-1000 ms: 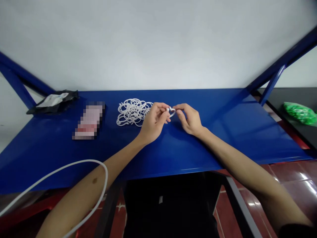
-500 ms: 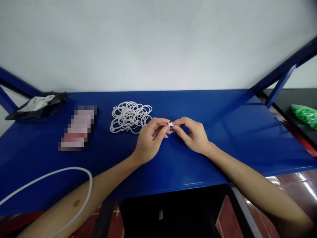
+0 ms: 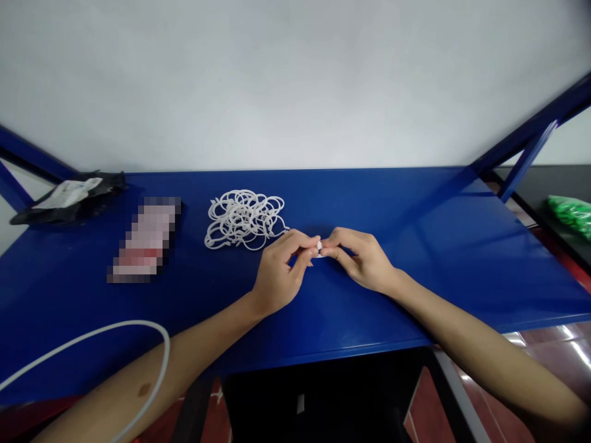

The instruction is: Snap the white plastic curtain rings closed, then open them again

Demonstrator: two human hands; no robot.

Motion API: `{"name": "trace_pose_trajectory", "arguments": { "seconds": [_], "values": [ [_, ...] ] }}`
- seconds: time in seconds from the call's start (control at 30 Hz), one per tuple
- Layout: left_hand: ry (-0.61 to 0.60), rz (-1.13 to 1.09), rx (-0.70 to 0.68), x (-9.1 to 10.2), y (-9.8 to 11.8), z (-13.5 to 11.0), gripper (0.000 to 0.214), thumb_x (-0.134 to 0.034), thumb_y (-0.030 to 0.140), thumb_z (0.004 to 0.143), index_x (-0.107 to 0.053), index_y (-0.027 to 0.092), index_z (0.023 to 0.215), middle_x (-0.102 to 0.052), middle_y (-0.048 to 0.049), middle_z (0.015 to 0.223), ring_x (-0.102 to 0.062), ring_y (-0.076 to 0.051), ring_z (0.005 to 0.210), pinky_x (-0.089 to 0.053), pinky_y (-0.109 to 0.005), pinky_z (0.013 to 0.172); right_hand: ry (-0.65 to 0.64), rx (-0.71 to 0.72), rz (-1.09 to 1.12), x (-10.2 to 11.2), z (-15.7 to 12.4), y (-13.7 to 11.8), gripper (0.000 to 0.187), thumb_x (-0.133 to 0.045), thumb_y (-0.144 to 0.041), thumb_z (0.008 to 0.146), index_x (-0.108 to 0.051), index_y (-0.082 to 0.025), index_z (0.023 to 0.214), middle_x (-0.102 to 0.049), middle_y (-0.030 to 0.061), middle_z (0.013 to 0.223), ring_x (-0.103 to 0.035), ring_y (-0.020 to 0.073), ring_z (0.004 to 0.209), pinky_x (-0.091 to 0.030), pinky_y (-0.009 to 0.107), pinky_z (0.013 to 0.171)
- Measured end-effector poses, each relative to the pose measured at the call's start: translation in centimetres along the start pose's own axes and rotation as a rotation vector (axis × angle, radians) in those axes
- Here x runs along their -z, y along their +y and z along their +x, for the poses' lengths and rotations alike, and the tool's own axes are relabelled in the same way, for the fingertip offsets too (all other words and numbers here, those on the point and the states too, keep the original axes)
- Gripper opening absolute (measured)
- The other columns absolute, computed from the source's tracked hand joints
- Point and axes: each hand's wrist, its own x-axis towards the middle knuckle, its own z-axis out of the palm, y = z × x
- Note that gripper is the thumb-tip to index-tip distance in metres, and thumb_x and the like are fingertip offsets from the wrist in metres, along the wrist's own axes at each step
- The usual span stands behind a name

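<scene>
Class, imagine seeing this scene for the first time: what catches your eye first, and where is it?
Near the middle of the broad blue table, the left hand and right hand pinch a small white piece between them. Just beyond the left hand, to its left, lies a tangled pile of white loops. At the far right edge, a bright green bundle stands out.

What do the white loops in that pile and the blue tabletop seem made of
White loops: probably smooth plastic, fairly matte, judging by their thin, springy-looking curves. Blue tabletop: perhaps painted metal, semi-gloss, since it shows soft reflections.
</scene>
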Motion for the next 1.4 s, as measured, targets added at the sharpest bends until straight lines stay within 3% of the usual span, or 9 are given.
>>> {"name": "trace_pose_trajectory", "arguments": {
  "seconds": [0.13,0.27,0.4,0.5,0.63,0.8,1.1,1.23,1.4],
  "values": [
    [-0.048,0.218,-0.151,0.5,-0.1,0.6,0.014,-0.055,0.015,0.098,-0.066,0.022,0.101,-0.071,-0.0016,0.092,-0.068,-0.014,0.084,-0.058,-0.03,0.078,0.005,-0.013,-0.08,0.0,0.0,-0.1,0.015,-0.055,-0.03,0.102,-0.064,-0.022,0.094,-0.07,0.0018,0.085,-0.066,0.0145,0.074,-0.053,0.027,0.069],
    [-0.109,0.636,-0.285,2.2,-0.2,1.9,0.023,-0.053,0.014,0.095,-0.065,0.021,0.114,-0.069,-0.008,0.105,-0.064,-0.023,0.1,-0.053,-0.042,0.092,0.019,-0.089,-0.295,0.6,0.4,0.1,0.022,-0.054,-0.039,0.101,-0.064,-0.022,0.092,-0.071,0.0035,0.086,-0.065,0.0162,0.075,-0.051,0.029,0.068],
    [-0.134,1.068,-0.194,4.5,-0.2,2.9,0.021,-0.051,0.015,0.09,-0.064,0.015,0.106,-0.067,-0.0139,0.099,-0.059,-0.034,0.101,-0.048,-0.05,0.086,0.084,-0.362,-0.721,2.2,0.5,1.7,0.025,-0.054,-0.041,0.099,-0.067,-0.021,0.09,-0.071,0.0073,0.089,-0.064,0.0197,0.073,-0.047,0.031,0.061],
    [-0.179,1.207,-0.144,5.5,-0.1,3.0,0.018,-0.052,0.026,0.091,-0.064,0.016,0.1,-0.066,-0.0142,0.09,-0.058,-0.037,0.097,-0.046,-0.052,0.082,0.061,-0.597,-0.929,3.4,0.3,2.9,0.033,-0.052,-0.045,0.097,-0.068,-0.02,0.084,-0.07,0.0106,0.086,-0.063,0.0223,0.067,-0.044,0.033,0.056],
    [-0.281,1.257,-0.16,5.7,-0.5,2.5,0.02,-0.055,0.032,0.089,-0.065,0.019,0.102,-0.069,-0.0124,0.087,-0.058,-0.036,0.096,-0.045,-0.054,0.085,0.067,-0.67,-0.992,3.7,0.1,3.1,0.037,-0.051,-0.05,0.096,-0.069,-0.019,0.086,-0.07,0.012,0.089,-0.061,0.0209,0.062,-0.044,0.033,0.054],
    [-0.374,1.256,-0.171,4.9,-0.7,2.0,0.023,-0.05,0.017,0.09,-0.065,0.019,0.107,-0.071,-0.0127,0.09,-0.057,-0.035,0.096,-0.043,-0.054,0.085,0.15,-0.501,-0.929,2.6,0.2,2.1,0.034,-0.052,-0.049,0.098,-0.069,-0.019,0.097,-0.069,0.0123,0.095,-0.064,0.0266,0.082,-0.049,0.035,0.058],
    [-0.297,1.111,-0.197,3.0,-0.3,1.2,0.024,-0.045,0.007,0.093,-0.064,0.016,0.105,-0.072,-0.0121,0.092,-0.061,-0.032,0.091,-0.038,-0.049,0.083,-0.085,-0.203,-0.533,0.3,0.4,1.0,0.018,-0.057,-0.035,0.099,-0.065,-0.022,0.108,-0.067,0.0104,0.105,-0.059,0.0293,0.099,-0.055,0.05,0.089],
    [-0.222,0.805,-0.206,2.4,0.3,1.1,0.018,-0.049,0.007,0.09,-0.056,0.02,0.1,-0.069,-0.004,0.088,-0.062,-0.024,0.087,-0.039,-0.044,0.084,-0.097,-0.152,-0.227,-0.5,0.4,0.0,0.028,-0.06,-0.032,0.098,-0.057,-0.024,0.124,-0.061,0.0098,0.121,-0.063,0.0237,0.102,-0.058,0.044,0.088],
    [-0.261,0.269,-0.037,2.2,1.0,1.0,0.016,-0.052,0.009,0.089,-0.051,0.022,0.099,-0.063,-0.0002,0.091,-0.06,-0.015,0.083,-0.046,-0.035,0.082,-0.031,-0.092,-0.014,-0.5,0.3,-0.7,0.027,-0.058,-0.028,0.099,-0.054,-0.025,0.126,-0.055,0.0107,0.137,-0.066,0.0169,0.096,-0.06,0.037,0.086]
  ]
}}
